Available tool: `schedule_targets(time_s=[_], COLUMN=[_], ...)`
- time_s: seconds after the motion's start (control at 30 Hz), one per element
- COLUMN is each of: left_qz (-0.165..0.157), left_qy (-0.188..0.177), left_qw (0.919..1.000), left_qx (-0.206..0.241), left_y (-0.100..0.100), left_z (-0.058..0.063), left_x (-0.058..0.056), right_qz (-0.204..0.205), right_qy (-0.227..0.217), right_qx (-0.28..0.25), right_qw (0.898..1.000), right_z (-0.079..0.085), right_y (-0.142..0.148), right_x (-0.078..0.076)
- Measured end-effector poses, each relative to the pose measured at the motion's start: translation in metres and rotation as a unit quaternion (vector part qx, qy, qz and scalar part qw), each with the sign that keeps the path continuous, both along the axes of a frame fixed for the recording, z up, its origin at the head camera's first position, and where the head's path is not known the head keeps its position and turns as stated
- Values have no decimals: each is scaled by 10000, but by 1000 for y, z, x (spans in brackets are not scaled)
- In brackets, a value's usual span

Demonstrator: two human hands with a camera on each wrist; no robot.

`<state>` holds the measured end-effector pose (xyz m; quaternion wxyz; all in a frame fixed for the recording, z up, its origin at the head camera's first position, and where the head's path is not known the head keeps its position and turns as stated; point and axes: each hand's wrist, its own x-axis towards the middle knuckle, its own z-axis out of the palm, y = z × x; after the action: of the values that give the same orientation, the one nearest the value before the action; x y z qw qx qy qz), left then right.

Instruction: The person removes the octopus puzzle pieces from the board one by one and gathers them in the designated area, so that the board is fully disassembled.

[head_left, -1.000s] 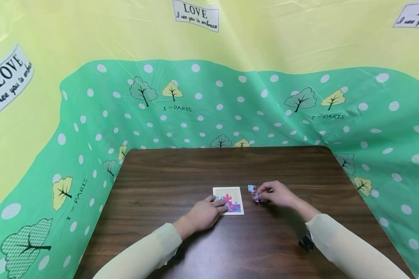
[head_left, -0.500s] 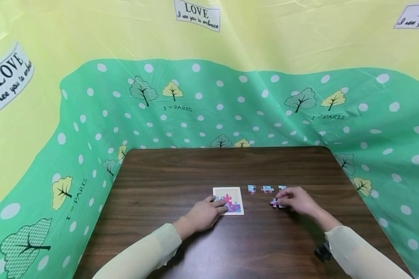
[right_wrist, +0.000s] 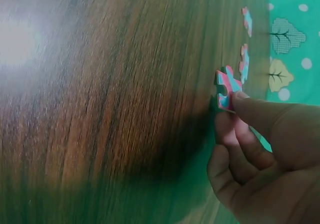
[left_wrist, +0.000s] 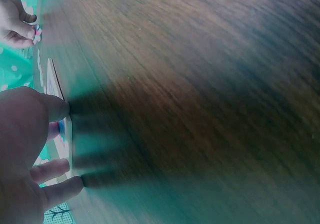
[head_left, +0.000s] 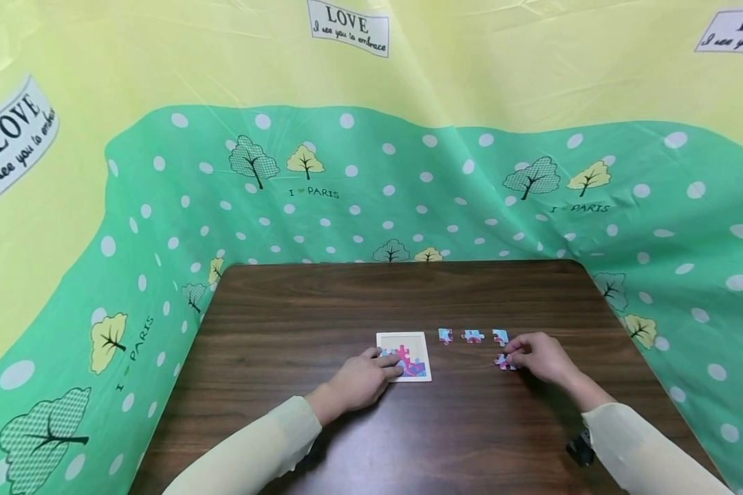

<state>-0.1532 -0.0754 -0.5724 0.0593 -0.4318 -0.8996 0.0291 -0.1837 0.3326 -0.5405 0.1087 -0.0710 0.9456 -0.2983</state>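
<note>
A small white-framed jigsaw tray [head_left: 416, 341] lies on the table, with pink, blue and purple pieces filling its lower part. My left hand [head_left: 360, 381] rests on the tray's left side, fingers spread and covering some pieces; the left wrist view shows fingertips at the frame's edge. To the right, my right hand [head_left: 541, 356] pinches a pink and blue puzzle piece [right_wrist: 229, 87] between thumb and fingers, just above the table. Behind that piece, a row of loose pieces lies on the wood: a left piece [head_left: 445, 335], a middle piece [head_left: 473, 335] and a right piece [head_left: 500, 336].
The dark wooden table [head_left: 322, 295] spreads around the tray and pieces. A green and yellow printed cloth [head_left: 371, 165] hangs beyond its back edge and sides. A small black device [head_left: 580, 448] sits at the right sleeve.
My right hand has moved right with the pinched piece, from beside the tray to below the row's right end, uncovering the row of loose pieces. My left hand has stayed on the tray.
</note>
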Motion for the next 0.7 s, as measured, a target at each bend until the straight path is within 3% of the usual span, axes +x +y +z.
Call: schedule_targets(time_s=[0.23, 0.7], left_qz=[43, 53], left_qy=[-48, -54], left_qw=[10000, 10000], left_qx=[-4, -10], left_y=[0, 0], left_z=[1, 3], left_x=[1, 0], right_qz=[56, 215], right_qy=[204, 275], right_qx=[480, 631], right_qw=[9986, 9974], right_z=[0, 1], right_y=[1, -1], right_x=[-1, -2])
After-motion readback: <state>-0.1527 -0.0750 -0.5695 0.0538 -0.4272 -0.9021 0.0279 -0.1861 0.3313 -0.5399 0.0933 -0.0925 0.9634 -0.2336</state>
